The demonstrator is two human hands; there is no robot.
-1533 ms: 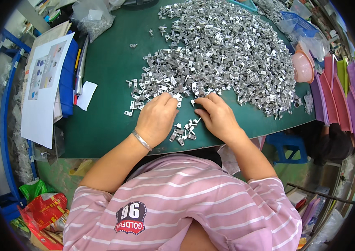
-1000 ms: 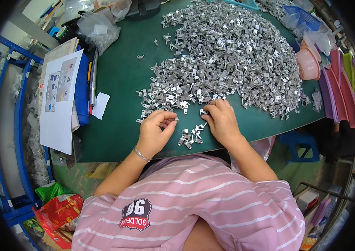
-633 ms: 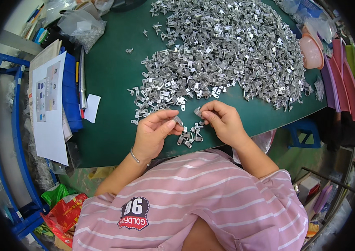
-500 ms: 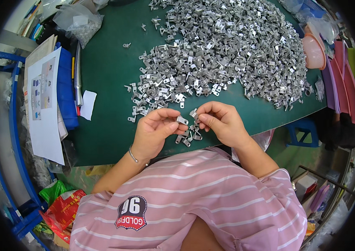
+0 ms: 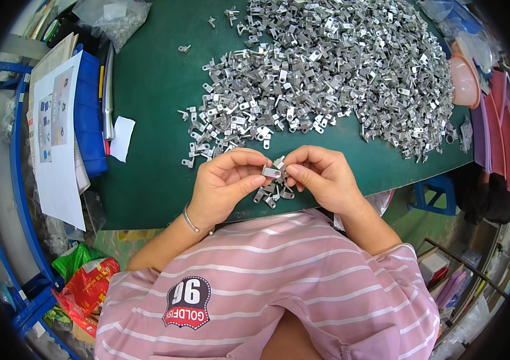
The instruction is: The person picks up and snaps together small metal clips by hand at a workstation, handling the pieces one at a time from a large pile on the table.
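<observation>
Metal lug (image 5: 271, 172) pinched between left hand (image 5: 225, 186) and right hand (image 5: 322, 179) at mid-frame — both grips closed on it; inspecting, seemingly; next needs a steady turn.

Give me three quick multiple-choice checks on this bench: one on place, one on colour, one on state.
1. Where is the big heap of metal clips?
A. Beyond the hands on the table
B. On the floor
C. In the blue bin

2. What colour is the table top?
A. Red
B. Green
C. White

3. What is the left hand doing?
A. Lying flat
B. Holding a pen
C. Pinching a metal clip together with the right hand

Answers: A, the heap lies farther up the table; B, the mat is green; C, both hands' fingertips meet on it.
</observation>
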